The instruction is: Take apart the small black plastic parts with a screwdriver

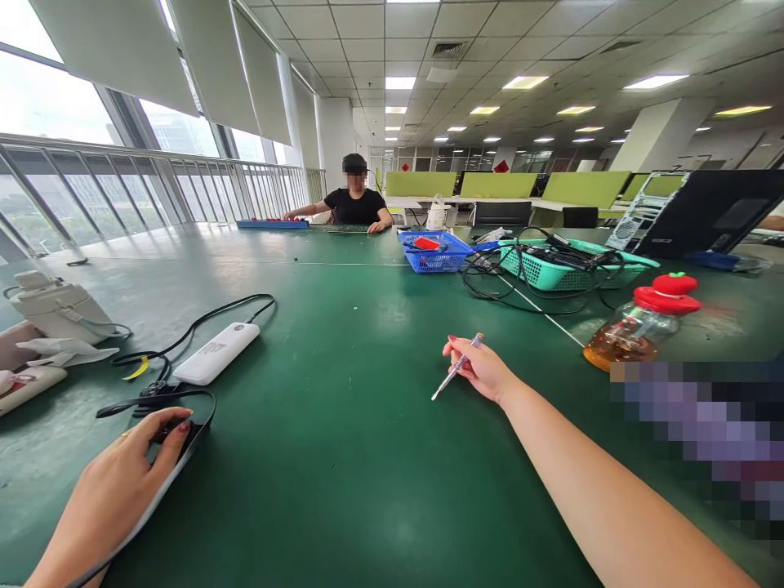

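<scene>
My right hand is raised over the green table, its fingers closed round a slim screwdriver with a see-through handle. The tool slants, its tip pointing down and to the left. At the lower left, my left hand curls its thumb and fingers around a small black object, mostly covered by the hand. A dark strap or cable loops past these fingers and runs back along the forearm. Just beyond lies a white power bank with a black cable curving around its far side.
Far left stand a white bag-like item and crumpled tissue. A blue basket, a green basket of tangled cables and a red-lidded jar occupy the right. Across the table sits a person beside a blue tray.
</scene>
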The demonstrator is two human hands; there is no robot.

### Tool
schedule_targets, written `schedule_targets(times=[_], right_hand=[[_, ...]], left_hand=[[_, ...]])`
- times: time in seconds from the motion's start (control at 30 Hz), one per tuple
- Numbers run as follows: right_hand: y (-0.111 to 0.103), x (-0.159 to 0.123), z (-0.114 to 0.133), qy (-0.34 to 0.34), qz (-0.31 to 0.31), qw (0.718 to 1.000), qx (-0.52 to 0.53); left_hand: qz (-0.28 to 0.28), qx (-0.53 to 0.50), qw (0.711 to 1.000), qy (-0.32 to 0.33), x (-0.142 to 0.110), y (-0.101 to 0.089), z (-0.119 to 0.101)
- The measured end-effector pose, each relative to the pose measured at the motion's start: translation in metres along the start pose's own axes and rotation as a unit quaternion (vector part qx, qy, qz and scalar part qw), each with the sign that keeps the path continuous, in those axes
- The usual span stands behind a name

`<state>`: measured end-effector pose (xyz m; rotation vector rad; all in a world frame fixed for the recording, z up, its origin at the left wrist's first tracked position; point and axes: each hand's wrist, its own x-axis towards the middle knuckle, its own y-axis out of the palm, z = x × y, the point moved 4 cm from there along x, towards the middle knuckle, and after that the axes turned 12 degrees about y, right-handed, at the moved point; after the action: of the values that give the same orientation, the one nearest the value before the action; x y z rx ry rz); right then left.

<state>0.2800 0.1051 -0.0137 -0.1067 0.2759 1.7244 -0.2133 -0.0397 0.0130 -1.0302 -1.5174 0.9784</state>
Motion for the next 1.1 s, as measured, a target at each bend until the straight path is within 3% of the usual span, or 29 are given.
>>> schedule_targets(times=[0.3, 1.1], right_hand=[[-0.0007, 0.0003, -0.0007, 0.004, -0.002, 1.0, 0.006], [-0.002, 0.0028, -0.0023, 0.005, 0.007, 1.0, 0.016]], left_hand=[[-0.005, -0.014, 1.0, -0.025, -0.0008, -0.0021, 0.0016], [-0.019, 0.001, 0.999, 0.028, -0.0015, 0.0039, 0.0035]])
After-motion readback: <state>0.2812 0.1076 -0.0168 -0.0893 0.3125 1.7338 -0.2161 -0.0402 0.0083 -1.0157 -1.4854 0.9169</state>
